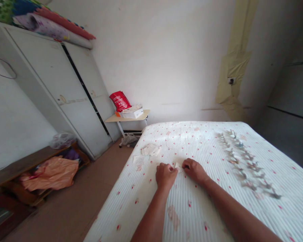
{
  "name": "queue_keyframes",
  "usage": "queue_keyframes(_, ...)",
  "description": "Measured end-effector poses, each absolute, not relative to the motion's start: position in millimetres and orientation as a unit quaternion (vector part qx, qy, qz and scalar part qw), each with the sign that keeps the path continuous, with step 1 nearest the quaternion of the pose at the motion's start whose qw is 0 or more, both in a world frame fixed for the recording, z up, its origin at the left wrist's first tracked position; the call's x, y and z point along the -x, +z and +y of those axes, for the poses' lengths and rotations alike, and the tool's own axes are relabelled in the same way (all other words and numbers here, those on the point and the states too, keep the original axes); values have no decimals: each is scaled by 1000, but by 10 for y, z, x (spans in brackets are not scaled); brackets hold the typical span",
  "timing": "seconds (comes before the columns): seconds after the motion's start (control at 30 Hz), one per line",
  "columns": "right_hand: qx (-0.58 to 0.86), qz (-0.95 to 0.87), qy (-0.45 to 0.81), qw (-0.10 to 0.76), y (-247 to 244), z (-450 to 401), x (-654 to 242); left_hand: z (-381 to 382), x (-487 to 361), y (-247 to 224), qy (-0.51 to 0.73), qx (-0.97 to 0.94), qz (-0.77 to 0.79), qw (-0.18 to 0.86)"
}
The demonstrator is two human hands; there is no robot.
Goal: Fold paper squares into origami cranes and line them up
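Between my two hands, low over the striped, dotted bed cover (174, 201), is a small piece of printed paper (178, 166). My left hand (166, 174) pinches its left side with thumb and fingers. On the right side, my right hand (194, 169) has its fingers closed at the paper's edge. Printed paper sheets (150, 150) lie in a loose pile beyond my left hand, with a single square sheet (138, 160) beside them. Several small folded paper figures (242, 161) stand in rows on the right of the bed; their details are blurred.
A small table (111, 118) at the wall holds a red bag (120, 101) and a white box (133, 114). Grey cabinets (47, 74) stand at the left, above a low wooden bench (17, 168) with an orange plastic bag (52, 174).
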State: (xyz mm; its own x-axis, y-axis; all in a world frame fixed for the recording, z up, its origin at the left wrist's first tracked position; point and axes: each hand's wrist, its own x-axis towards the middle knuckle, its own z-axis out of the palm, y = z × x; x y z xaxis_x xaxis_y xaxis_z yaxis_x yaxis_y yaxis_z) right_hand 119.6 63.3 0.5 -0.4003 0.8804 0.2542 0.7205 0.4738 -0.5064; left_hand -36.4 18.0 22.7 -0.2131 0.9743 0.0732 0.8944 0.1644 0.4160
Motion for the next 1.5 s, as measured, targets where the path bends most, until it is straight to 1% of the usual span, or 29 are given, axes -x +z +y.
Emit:
queue_keyframes(0.07, 496, -817, 158, 248, 20, 612, -1184, 169, 320, 223, 176, -616, 763, 82)
queue_keyframes(0.3, 516, -810, 131, 246, 45, 574, -1136, 160, 299, 181, 182, -617, 763, 67)
queue_keyframes(0.47, 522, -804, 143, 247, 18, 605, -1136, 162, 326, 180, 186, -619, 759, 75)
queue_keyframes(0.87, 493, -797, 216, 275, -67, 706, -1239, 178, 395, 105, 193, -632, 746, 90)
queue_keyframes(0.97, 493, -795, 223, 274, -71, 706, -1245, 180, 409, 88, 188, -633, 745, 96)
queue_keyframes(1.2, 479, -802, 219, 282, -58, 702, -1255, 173, 447, 36, 232, -632, 732, 106)
queue_keyframes(1.5, 467, -808, 224, 280, -45, 719, -1278, 147, 449, 97, 212, -640, 729, 122)
